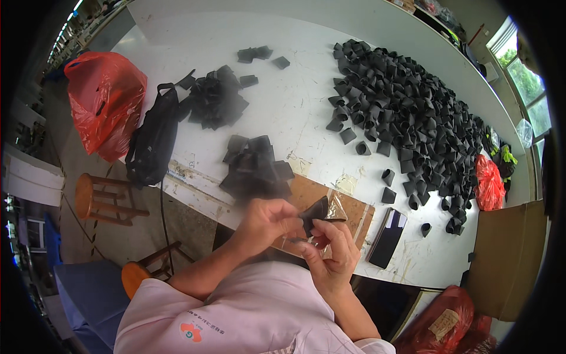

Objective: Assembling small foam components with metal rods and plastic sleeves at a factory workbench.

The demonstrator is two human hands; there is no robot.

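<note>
Close in front of my body, at the table's near edge, both hands meet on a thin black piece [315, 213], bent into a fold. The fingers of my left hand [270, 219] are closed on its left side, pinching with the thumb. My right hand [335, 249] pinches its lower right side between thumb and fingers. Whether the piece is cloth or soft sheet I cannot tell. Under the hands lies a brown board [354, 213] with clear tape on it. Just beyond my left hand sits a loose stack of flat black pieces [256, 165].
A big heap of curled black pieces [407, 106] covers the right of the white table [295, 100]. Another black pile [215, 100] lies far left, near a black bag [154, 138] and red plastic bag [106, 100]. A dark phone-like slab [386, 239] rests right; wooden stools [88, 197] stand left.
</note>
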